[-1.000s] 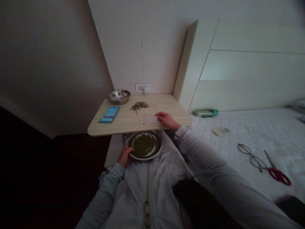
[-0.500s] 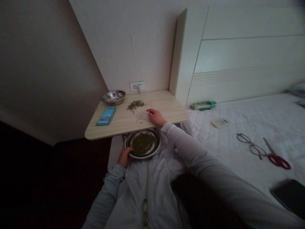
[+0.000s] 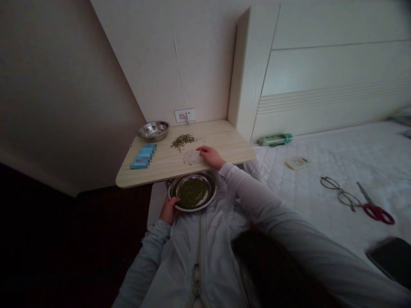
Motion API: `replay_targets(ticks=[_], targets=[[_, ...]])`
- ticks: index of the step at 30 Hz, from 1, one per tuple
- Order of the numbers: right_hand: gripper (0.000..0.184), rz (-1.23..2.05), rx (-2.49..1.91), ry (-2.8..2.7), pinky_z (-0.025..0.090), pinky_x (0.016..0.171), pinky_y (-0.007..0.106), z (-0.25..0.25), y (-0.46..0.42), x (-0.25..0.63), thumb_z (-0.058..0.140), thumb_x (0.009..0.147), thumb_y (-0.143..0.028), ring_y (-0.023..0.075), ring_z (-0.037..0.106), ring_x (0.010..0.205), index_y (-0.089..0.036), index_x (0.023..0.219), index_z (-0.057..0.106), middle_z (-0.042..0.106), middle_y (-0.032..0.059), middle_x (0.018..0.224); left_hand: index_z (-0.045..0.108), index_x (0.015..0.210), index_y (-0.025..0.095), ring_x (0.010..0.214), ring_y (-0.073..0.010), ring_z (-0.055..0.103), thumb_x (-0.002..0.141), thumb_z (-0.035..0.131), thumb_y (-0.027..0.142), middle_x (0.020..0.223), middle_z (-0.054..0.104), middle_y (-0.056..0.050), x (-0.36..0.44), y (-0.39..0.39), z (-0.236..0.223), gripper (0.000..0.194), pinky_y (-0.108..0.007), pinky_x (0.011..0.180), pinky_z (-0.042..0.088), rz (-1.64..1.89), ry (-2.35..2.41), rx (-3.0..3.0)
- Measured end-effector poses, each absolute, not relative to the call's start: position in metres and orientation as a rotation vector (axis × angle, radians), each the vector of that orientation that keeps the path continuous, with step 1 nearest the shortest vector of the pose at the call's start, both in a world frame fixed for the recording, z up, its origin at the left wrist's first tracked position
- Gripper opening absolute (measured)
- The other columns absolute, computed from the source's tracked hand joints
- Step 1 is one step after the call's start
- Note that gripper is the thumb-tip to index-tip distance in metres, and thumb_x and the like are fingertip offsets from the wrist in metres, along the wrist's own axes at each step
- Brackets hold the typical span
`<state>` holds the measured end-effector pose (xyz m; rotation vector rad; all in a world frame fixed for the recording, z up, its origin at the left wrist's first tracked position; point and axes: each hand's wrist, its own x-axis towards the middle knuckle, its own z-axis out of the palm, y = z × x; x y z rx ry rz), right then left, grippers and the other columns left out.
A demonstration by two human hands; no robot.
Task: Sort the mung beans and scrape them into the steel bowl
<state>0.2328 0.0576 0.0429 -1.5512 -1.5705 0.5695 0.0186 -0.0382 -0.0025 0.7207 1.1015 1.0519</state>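
Note:
My left hand [image 3: 169,210] grips the left rim of a round steel bowl [image 3: 212,194], thumb over the edge. Small green beans or seeds [image 3: 192,192] cover much of the bowl's bottom. The bowl sits at my lap, just below the table's front edge. On the wooden tabletop [image 3: 224,132], my right hand [image 3: 210,156] has its fingers closed at the right edge of a thin, clear plastic disc [image 3: 192,155]. A few dark grains lie by the disc. Behind it spreads a loose pile of green grains [image 3: 183,141].
A second steel bowl [image 3: 154,131] stands at the table's back left, with a blue phone-like item [image 3: 143,156] before it. On the bed lie a green bottle [image 3: 275,140], a small pale box [image 3: 298,163], glasses [image 3: 348,199], red-handled scissors [image 3: 379,213] and a dark object [image 3: 391,259].
The view has shifted very slightly. Both hands, the held bowl and the grain pile stay in nearly the same places.

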Motion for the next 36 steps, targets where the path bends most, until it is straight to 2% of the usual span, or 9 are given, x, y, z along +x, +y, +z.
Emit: replay_targets(ticks=[9, 14, 25, 36], targets=[[0.033, 0.537, -1.564, -1.621, 0.039, 0.077, 0.024, 0.044, 0.057, 0.231, 0.043, 0.070, -0.016, 0.0115, 0.052, 0.076, -0.016, 0.098, 0.061, 0.062, 0.0013, 0.080, 0.055, 0.101, 0.022, 0.080, -0.0202, 0.059, 0.054, 0.053, 0.006, 0.077, 0.063, 0.000, 0.017, -0.035, -0.007, 0.051, -0.026, 0.061, 0.049, 1.079, 1.082, 0.751], [0.033, 0.674, -1.497, -1.571, 0.040, 0.076, 0.024, 0.045, 0.053, 0.231, 0.044, 0.068, -0.014, 0.0109, 0.052, 0.074, -0.015, 0.095, 0.062, 0.061, 0.0004, 0.077, 0.054, 0.102, 0.022, 0.083, -0.0209, 0.059, 0.055, 0.052, 0.007, 0.077, 0.063, -0.001, 0.018, -0.034, -0.007, 0.050, -0.028, 0.064, 0.049, 1.094, 1.071, 0.736], [0.030, 0.675, -1.496, -1.502, 0.040, 0.070, 0.023, 0.046, 0.049, 0.232, 0.043, 0.066, -0.015, 0.0097, 0.050, 0.065, -0.014, 0.088, 0.063, 0.059, -0.0009, 0.067, 0.054, 0.100, 0.022, 0.075, -0.0182, 0.060, 0.055, 0.050, 0.006, 0.073, 0.062, 0.001, 0.018, -0.037, -0.005, 0.047, -0.026, 0.057, 0.050, 1.064, 1.079, 0.679], [0.031, 0.616, -1.525, -1.529, 0.040, 0.072, 0.023, 0.043, 0.052, 0.233, 0.042, 0.067, -0.015, 0.0103, 0.052, 0.069, -0.016, 0.090, 0.063, 0.061, -0.0006, 0.074, 0.054, 0.100, 0.023, 0.074, -0.0197, 0.061, 0.055, 0.050, 0.005, 0.073, 0.063, 0.000, 0.020, -0.037, -0.002, 0.049, -0.027, 0.053, 0.050, 1.044, 1.076, 0.636]])
